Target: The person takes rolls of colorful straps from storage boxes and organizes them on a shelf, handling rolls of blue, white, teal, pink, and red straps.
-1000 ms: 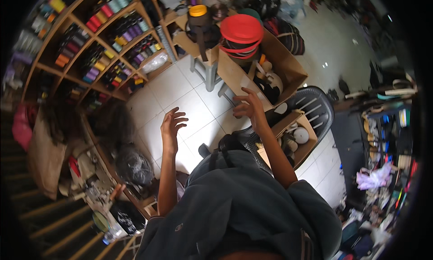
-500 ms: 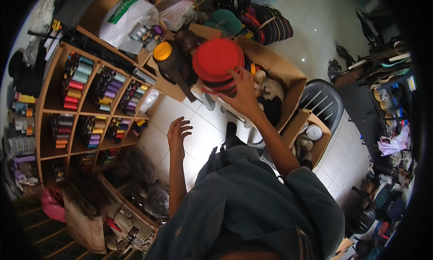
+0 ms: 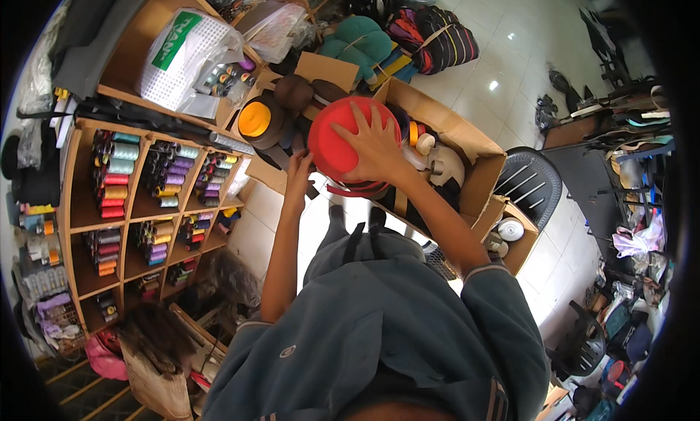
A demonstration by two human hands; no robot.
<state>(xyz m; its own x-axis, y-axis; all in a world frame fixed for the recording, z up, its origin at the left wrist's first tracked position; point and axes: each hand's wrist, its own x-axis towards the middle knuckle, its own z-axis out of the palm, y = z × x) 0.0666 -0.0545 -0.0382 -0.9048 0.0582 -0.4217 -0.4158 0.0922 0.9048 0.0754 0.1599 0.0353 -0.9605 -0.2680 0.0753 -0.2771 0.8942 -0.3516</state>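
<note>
A thick red roll [image 3: 332, 140], apparently of strap or webbing, sits over the cardboard box in front of me, with red loops showing at its near edge. My right hand [image 3: 375, 147] lies across its top, open, fingers spread and thumb toward me. Upright at the roll's left edge is my left hand [image 3: 297, 179], its fingers stretched out close together; whether they touch the roll is hard to tell. Just left of the roll stand a dark roll with a yellow centre [image 3: 255, 120] and a brown roll [image 3: 293, 93].
The open cardboard box [image 3: 477, 162] holds pale and dark rolls. A smaller box [image 3: 519, 249] with white rolls stands beside a black plastic chair [image 3: 536, 176]. At left, a wooden rack [image 3: 127, 228] carries many thread spools. A green cushion-like bundle [image 3: 357, 45] and a striped bag [image 3: 448, 38] lie beyond.
The red roll has come nearer to me and lower. My right hand has shifted from its right edge to flat across the top. My left hand has risen to the roll's left edge.
</note>
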